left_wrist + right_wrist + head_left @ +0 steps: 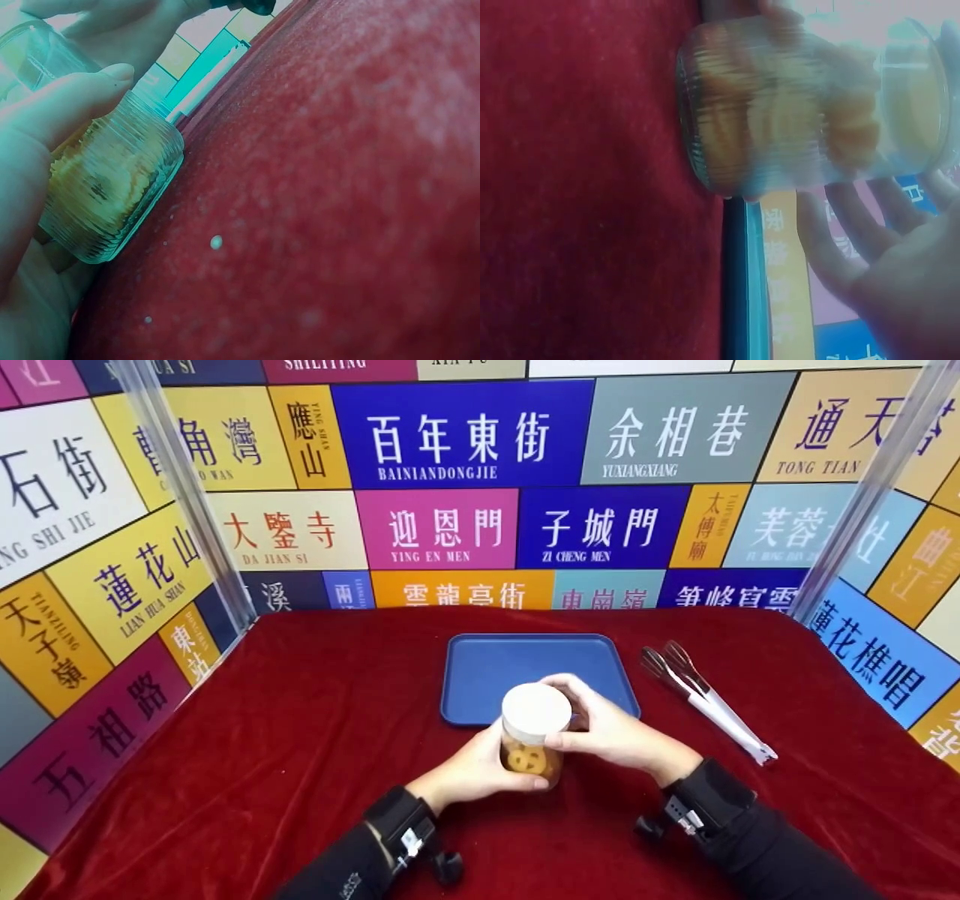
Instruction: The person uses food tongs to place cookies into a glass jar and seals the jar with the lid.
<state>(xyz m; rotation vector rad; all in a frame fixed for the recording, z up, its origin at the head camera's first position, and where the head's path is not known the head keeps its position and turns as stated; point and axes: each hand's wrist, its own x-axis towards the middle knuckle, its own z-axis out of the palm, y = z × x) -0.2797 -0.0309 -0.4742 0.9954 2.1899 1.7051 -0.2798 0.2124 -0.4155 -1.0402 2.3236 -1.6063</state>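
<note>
A clear ribbed jar (534, 761) with a white lid (536, 709) stands between the two hands in front of the tray. Several round, golden-brown cookies (101, 176) show through its wall. My left hand (471, 769) grips the lower body of the jar, thumb across the near side. At the top, my right hand (611, 733) holds the lid, with the thumb at the near rim and the fingers round the far right side. In the right wrist view the jar (780, 112) is close to the red cloth; whether its base touches it I cannot tell.
A blue tray (480, 675) lies just behind the jar. To its right lie tongs (709, 705) with white handles and brownish heads. Red cloth (322, 720) covers the table. Panels printed with place names (457, 435) and clear posts (199, 502) enclose the back and sides.
</note>
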